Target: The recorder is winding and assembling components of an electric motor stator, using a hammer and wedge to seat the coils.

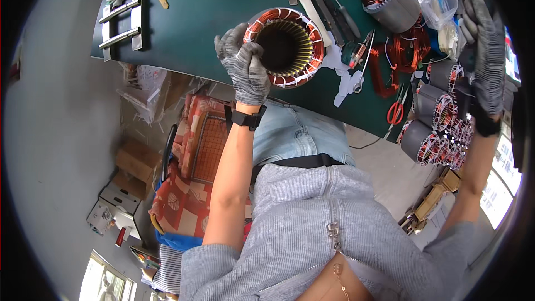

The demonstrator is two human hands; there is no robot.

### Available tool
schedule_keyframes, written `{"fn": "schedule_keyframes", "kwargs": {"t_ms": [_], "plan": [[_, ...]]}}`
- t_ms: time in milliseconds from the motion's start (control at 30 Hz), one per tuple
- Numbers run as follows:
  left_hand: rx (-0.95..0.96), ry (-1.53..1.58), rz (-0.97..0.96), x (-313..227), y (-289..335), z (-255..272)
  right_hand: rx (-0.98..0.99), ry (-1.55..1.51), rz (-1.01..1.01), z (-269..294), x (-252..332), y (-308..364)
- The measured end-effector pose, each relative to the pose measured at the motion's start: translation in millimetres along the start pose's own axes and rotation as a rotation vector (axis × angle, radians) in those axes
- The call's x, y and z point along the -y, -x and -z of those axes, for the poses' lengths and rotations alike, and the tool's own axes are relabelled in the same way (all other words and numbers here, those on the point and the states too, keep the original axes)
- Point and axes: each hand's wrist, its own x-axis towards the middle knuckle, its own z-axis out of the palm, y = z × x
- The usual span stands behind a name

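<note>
My left hand (243,67), in a grey striped glove, grips the left rim of a motor stator (318,47). The stator stands near the table's front edge with its bore facing up. Copper windings tied with white cord ring its top, and yellow slot liners line the bore. Out at the far right, my right hand (486,50), gloved alike, stretches away from me with its fingers extended. It is nearest to a clear plastic bag (437,0) and the stacked stators. Nothing shows in its grasp, though its fingertips lie close to the dark picture rim.
Another stator (393,5) lies at the back right by loose copper coils (409,50). Red-handled scissors (396,112) rest near the right edge. Several laced stators (432,117) are stacked at right. A metal bracket (136,19) occupies the left end; a patterned chair (195,189) stands below.
</note>
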Motion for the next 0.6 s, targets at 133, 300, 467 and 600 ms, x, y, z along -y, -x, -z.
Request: {"fn": "schedule_keyframes", "kwargs": {"t_ms": [133,300,467,600], "plan": [[0.02,-0.029,-0.019,2,-10,5,0.306,0.591,-0.024,-53,-87,151],[0.101,-0.034,-0.048,12,-7,19,0.806,0.461,-0.489,-32,-8,60],[0.188,-0.021,-0.083,18,-19,21,0.052,-0.248,-0.325,-29,-45,34],[0.335,-0.012,-0.25,23,-44,14,0.75,0.743,0.123,-46,-83,183]]}}
